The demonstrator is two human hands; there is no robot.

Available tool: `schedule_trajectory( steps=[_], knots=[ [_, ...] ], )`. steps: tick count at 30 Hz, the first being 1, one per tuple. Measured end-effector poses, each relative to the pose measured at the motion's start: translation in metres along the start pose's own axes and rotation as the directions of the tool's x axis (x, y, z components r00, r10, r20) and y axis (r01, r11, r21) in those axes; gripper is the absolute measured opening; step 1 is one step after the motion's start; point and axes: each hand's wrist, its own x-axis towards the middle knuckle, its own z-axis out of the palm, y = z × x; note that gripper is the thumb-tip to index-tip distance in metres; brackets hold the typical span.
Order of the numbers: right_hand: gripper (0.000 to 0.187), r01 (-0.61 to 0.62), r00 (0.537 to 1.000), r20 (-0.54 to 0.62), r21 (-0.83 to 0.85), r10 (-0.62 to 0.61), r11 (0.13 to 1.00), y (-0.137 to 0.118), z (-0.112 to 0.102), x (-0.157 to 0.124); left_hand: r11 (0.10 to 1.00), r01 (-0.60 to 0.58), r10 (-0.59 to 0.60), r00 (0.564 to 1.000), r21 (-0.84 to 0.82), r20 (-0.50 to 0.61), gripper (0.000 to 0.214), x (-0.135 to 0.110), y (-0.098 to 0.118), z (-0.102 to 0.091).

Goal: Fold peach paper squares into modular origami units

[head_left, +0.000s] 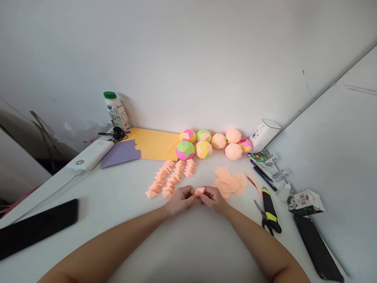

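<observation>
Between my two hands is a small folded piece of peach paper [200, 192], pinched from both sides. My left hand [181, 199] grips its left edge, fingers curled. My right hand [214, 197] holds the other edge between thumb and fingers. Just beyond my left hand, rows of folded peach paper pieces [160, 177] stand on the white table. Flat peach paper squares [231, 182] lie in a loose pile past my right hand. Against the wall sit several faceted paper balls [204, 149] in peach, yellow, green and pink.
Scissors [263, 216] and a black-and-yellow utility knife [271, 210] lie right, near pens [263, 173], a milk carton [306, 201] and a dark phone [318, 247]. At left are a black slab [38, 228], a white power strip [91, 155], coloured card [156, 143] and a bottle [117, 112].
</observation>
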Motion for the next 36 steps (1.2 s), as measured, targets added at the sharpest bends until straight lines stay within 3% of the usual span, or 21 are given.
schedule_trajectory(
  steps=[10,16,20,25,27,29,32,36],
  knots=[
    [0.015,-0.059,0.997,-0.043,0.028,0.060,0.998,0.001,-0.001,0.001,1.000,-0.006,0.006,1.000,-0.002,0.029,0.017,-0.002,0.002,-0.001],
    [0.017,-0.071,0.997,-0.041,0.011,0.071,0.997,0.002,-0.001,0.001,0.984,-0.081,0.087,0.996,-0.161,0.030,0.019,-0.001,-0.003,-0.003],
    [0.018,-0.005,1.000,0.017,-0.094,0.007,0.996,0.002,-0.002,0.001,0.981,-0.107,0.117,0.992,-0.164,0.053,0.031,0.000,-0.005,-0.002],
    [0.015,0.072,0.996,0.065,-0.163,-0.062,0.984,0.003,-0.002,0.001,0.992,-0.021,0.031,0.997,-0.124,0.078,0.031,0.000,0.000,-0.001],
    [0.005,0.103,0.994,0.048,-0.141,-0.097,0.985,0.004,0.000,-0.001,0.991,-0.007,0.014,0.999,-0.131,0.050,0.033,0.000,0.002,0.000],
    [0.015,0.149,0.988,-0.006,-0.147,-0.152,0.978,0.005,0.002,-0.003,0.988,0.003,0.001,1.000,-0.152,0.022,0.034,0.000,0.003,0.000],
    [0.034,0.256,0.957,-0.060,-0.277,-0.282,0.926,0.009,0.005,-0.005,0.982,0.018,-0.019,1.000,-0.186,-0.003,0.034,0.002,0.001,0.000],
    [0.018,0.416,0.886,-0.001,-0.438,-0.463,0.797,0.012,0.006,-0.003,0.976,0.029,-0.028,1.000,-0.215,0.006,0.031,0.002,0.000,-0.001]
  ],
)
